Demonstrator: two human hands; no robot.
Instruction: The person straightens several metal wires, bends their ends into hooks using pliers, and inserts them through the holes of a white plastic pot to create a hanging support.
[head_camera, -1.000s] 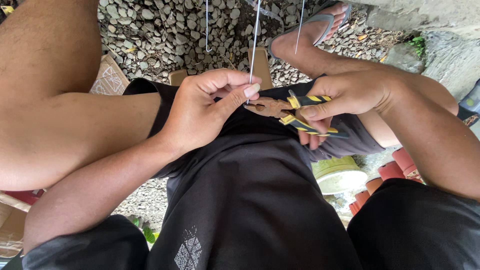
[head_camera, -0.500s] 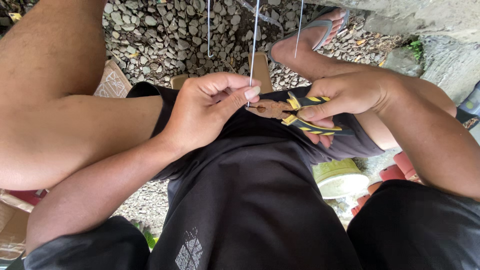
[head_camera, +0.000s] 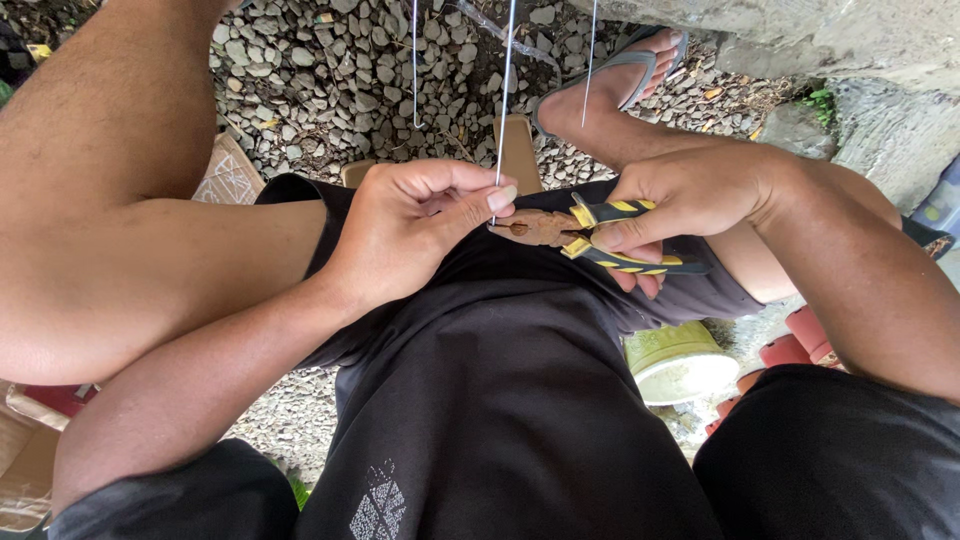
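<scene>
Our left hand (head_camera: 405, 225) pinches a thin upright wire (head_camera: 505, 95) between thumb and fingertips, fingers curled shut around it. At three o'clock from it, our right hand (head_camera: 690, 195) is wrapped tight around the yellow-and-black handles of rusty pliers (head_camera: 560, 230) — their nose touches the wire at its lower end, over our lap. Two more wires (head_camera: 414, 60) hang at twelve o'clock above the gravel (head_camera: 300, 70).

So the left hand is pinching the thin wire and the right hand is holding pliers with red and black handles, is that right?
Not quite. In the head view the pliers in the right hand have yellow and black handles, not red and black. The left hand does pinch the thin wire.
</scene>
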